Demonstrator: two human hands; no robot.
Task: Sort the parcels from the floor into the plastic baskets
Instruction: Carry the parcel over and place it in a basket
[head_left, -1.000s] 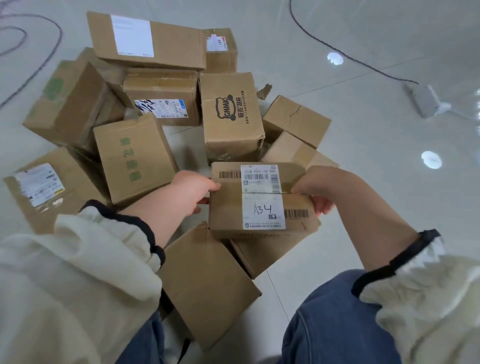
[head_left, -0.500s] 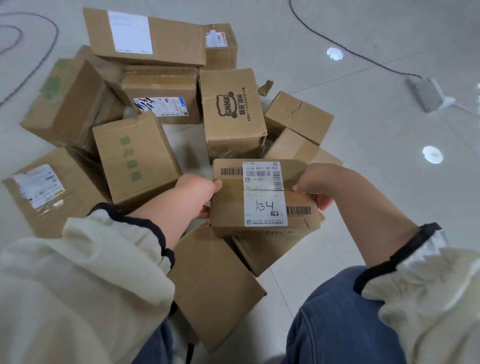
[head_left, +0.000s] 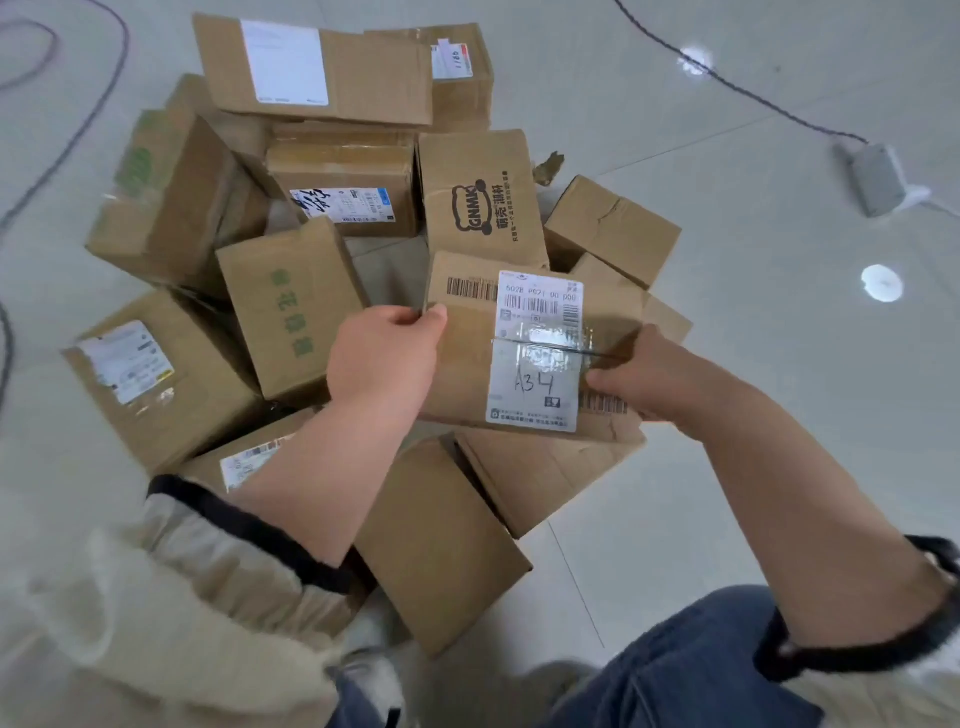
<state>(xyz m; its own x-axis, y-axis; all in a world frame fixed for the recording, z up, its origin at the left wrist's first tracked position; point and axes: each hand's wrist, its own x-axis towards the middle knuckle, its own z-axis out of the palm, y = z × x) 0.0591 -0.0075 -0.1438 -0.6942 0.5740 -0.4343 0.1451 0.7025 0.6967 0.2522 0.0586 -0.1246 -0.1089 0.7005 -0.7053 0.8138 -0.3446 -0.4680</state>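
Floor tiles (head_left: 727, 389); left hand (head_left: 384, 353), right hand (head_left: 649, 379) hold parcel (head_left: 467, 364), long axis crosswise.

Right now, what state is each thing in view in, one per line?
A34 parcel: held at both side edges, label facing up.
Left hand: grips the parcel's left edge.
Right hand: grips the parcel's right edge.
GNMK box: closed, lying in the pile.
Green-print box: closed, tilted in the pile.
White-label long box: closed, lying on top of other boxes.

Dark cable (head_left: 753, 97) runs across pale tiled floor (head_left: 779, 389) to grey adapter (head_left: 875, 179); purple cable (head_left: 67, 137) far left.
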